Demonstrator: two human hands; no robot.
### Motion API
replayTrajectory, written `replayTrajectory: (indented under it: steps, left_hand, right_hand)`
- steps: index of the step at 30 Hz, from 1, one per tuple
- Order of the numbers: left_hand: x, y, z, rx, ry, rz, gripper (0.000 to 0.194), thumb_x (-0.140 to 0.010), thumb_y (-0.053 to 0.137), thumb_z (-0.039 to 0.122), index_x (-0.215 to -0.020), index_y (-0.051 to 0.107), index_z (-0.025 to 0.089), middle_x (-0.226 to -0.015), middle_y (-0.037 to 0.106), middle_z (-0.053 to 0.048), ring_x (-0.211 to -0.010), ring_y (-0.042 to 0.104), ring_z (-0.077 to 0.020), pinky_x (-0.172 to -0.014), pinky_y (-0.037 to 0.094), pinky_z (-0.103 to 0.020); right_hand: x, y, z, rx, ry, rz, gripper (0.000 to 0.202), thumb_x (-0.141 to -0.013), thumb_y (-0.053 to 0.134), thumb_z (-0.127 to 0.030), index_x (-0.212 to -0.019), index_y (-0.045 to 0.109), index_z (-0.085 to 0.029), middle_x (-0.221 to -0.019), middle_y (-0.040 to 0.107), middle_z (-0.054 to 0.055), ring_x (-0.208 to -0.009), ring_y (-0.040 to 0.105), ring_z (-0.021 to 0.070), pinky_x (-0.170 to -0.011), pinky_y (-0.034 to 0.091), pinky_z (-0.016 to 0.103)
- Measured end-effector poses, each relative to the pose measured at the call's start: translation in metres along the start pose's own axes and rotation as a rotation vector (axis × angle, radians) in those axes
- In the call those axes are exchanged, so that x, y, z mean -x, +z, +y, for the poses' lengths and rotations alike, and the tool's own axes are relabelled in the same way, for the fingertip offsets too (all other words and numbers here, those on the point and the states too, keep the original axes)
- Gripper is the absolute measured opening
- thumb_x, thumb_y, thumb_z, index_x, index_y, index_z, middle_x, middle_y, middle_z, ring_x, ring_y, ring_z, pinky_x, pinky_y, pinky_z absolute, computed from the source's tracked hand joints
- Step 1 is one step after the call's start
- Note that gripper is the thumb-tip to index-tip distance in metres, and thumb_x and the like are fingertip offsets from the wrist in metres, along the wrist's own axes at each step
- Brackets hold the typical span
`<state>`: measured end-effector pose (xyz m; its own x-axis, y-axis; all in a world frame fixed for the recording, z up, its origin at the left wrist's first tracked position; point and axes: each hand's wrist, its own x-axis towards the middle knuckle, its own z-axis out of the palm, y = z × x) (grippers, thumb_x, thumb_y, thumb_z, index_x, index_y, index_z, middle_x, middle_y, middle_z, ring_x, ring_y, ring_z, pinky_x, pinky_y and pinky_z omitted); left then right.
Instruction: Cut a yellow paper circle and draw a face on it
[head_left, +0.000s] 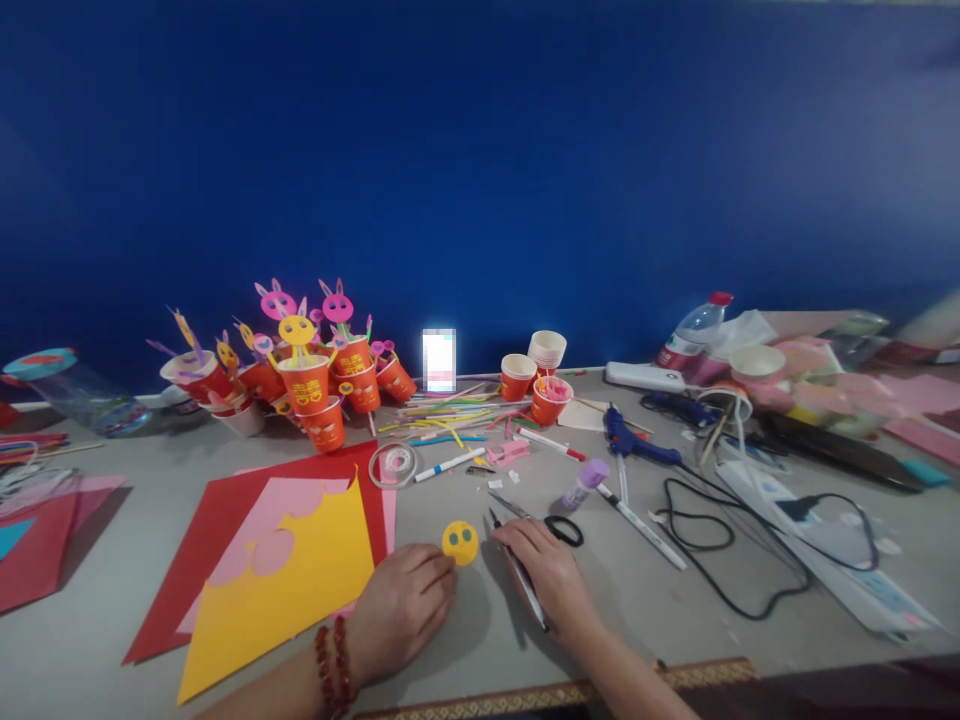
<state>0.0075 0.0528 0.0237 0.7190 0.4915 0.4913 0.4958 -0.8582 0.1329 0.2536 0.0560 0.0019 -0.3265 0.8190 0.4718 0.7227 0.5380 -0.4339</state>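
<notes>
A small round yellow paper face (460,543) with two dark green-blue eyes lies flat on the table. My left hand (409,608), a beaded bracelet at its wrist, has its fingers pressed together with the tips on the left edge of that face. In my right hand (549,578) a slim pen (527,587) is gripped, its dark tip pointing away from me, to the right of the face. Scissors with black handles (564,531) lie partly under the right hand. Just beyond them stands a purple glue stick (585,485), tilted.
Yellow paper (292,585) overlaps pink and red sheets on the left. Decorated red paper cups (307,385) are clustered behind. A blue glue gun (637,445), its black cord and a white power strip (832,560) lie right. Markers, clear tape (395,464) and pipe cleaners lie mid-table.
</notes>
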Motion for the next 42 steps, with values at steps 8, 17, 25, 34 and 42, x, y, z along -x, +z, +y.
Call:
replayTrajectory:
  steps: [8,17,25,34,42]
  left_hand:
    - [-0.001,-0.004,0.001,-0.003,-0.029,-0.007,0.022,-0.098,0.043,0.016,-0.103,0.065,0.015,-0.094,0.07,-0.01,-0.095,0.063,-0.0212,-0.084,0.057,-0.036]
    - [0.001,-0.002,-0.001,-0.01,-0.012,0.007,0.022,-0.099,0.043,0.017,-0.107,0.064,0.013,-0.095,0.071,-0.009,-0.093,0.063,-0.0214,-0.082,0.057,-0.036]
    - [0.002,-0.003,-0.004,0.001,-0.008,-0.025,0.022,-0.098,0.044,0.016,-0.108,0.063,0.012,-0.1,0.071,-0.011,-0.096,0.063,-0.0236,-0.084,0.057,-0.038]
    - [0.003,-0.002,-0.004,0.015,-0.012,-0.025,0.022,-0.099,0.044,0.016,-0.108,0.064,0.013,-0.1,0.072,-0.011,-0.097,0.064,-0.0229,-0.084,0.057,-0.037]
    - [-0.003,-0.006,-0.004,0.036,-0.017,-0.006,0.022,-0.097,0.043,0.015,-0.105,0.065,0.015,-0.095,0.07,-0.01,-0.094,0.064,-0.0213,-0.084,0.057,-0.036]
  right_hand:
    - [-0.004,-0.005,0.001,0.108,-0.063,-0.058,0.037,-0.089,0.047,-0.002,-0.111,0.068,-0.022,-0.105,0.073,0.009,-0.096,0.068,0.0258,-0.087,0.056,0.04]
    - [-0.008,-0.006,-0.005,-0.041,-0.007,-0.069,0.026,-0.097,0.047,-0.013,-0.112,0.067,-0.02,-0.105,0.073,0.011,-0.096,0.068,0.0255,-0.086,0.056,0.039]
    - [-0.01,-0.012,-0.003,0.0,-0.05,-0.141,0.032,-0.094,0.046,-0.008,-0.114,0.068,-0.022,-0.11,0.072,0.011,-0.1,0.068,0.0258,-0.087,0.057,0.038]
    - [-0.014,-0.01,0.0,0.034,-0.056,-0.155,0.032,-0.095,0.046,-0.009,-0.115,0.068,-0.021,-0.111,0.072,0.011,-0.101,0.068,0.0258,-0.089,0.056,0.038]
    - [-0.011,-0.005,0.005,0.111,-0.09,-0.141,0.032,-0.092,0.05,-0.006,-0.112,0.068,-0.022,-0.108,0.072,0.009,-0.099,0.067,0.0247,-0.09,0.053,0.036]
